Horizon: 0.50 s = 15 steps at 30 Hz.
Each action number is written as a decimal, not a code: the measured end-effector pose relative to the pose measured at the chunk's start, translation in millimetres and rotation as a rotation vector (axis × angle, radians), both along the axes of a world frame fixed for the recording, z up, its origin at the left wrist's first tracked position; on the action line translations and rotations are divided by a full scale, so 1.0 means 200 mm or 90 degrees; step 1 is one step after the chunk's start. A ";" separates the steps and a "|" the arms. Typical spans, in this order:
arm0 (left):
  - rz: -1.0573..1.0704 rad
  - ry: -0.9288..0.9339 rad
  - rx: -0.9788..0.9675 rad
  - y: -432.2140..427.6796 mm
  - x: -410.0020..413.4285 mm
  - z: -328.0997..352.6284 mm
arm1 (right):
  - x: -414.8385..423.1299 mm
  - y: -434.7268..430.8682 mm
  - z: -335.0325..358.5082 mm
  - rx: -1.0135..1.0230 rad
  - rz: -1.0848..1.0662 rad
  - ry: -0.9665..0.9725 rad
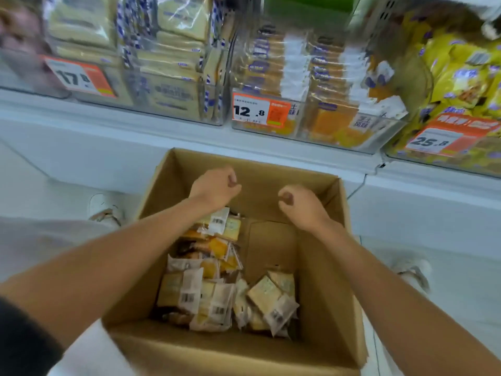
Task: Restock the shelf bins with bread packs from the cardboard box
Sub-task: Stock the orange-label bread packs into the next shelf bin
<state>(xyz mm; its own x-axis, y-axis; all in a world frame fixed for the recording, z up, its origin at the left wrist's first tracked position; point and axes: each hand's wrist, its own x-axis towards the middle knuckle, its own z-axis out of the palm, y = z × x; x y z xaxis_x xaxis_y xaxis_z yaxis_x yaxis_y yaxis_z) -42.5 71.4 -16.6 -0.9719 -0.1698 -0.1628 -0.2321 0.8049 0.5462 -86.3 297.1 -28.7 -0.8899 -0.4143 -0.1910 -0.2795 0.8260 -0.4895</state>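
Note:
An open cardboard box [322, 267] stands on the floor below the shelf, with several wrapped bread packs [206, 289] lying in its bottom. My left hand [217, 189] and my right hand [301, 204] hover over the far half of the box, both curled into loose fists with nothing in them. Above, clear shelf bins hold stacked bread packs: a pale-yellow bin [168, 101] at left, an orange-and-white bin [336, 126] in the middle with a 12.8 price tag [260, 111].
A bin of yellow bags [461, 77] with a 25.8 tag sits at the right. A 17.8 tag [81, 77] marks the left bin. The white shelf ledge [108, 115] runs just behind the box. My shoes [104, 210] flank the box on the pale floor.

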 end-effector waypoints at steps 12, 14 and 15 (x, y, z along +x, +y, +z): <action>0.227 -0.194 0.210 -0.21 0.30 -0.77 | 0.24 -0.24 -1.08 -0.063 -0.223 -0.558; 0.248 -0.202 0.219 -0.22 0.34 -0.80 | 0.24 -0.36 -1.13 -0.149 -0.305 -0.613; 0.254 -0.205 0.225 -0.23 0.35 -0.80 | 0.24 -0.42 -1.14 -0.184 -0.346 -0.632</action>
<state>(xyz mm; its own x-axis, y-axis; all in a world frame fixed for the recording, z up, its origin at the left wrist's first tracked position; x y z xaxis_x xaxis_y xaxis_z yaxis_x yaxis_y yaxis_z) 27.2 24.6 -176.8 -0.7370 -0.3921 -0.5506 -0.6756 0.4050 0.6161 -38.2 212.2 -256.8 -0.4758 -0.1668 -0.8636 0.6876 0.5417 -0.4835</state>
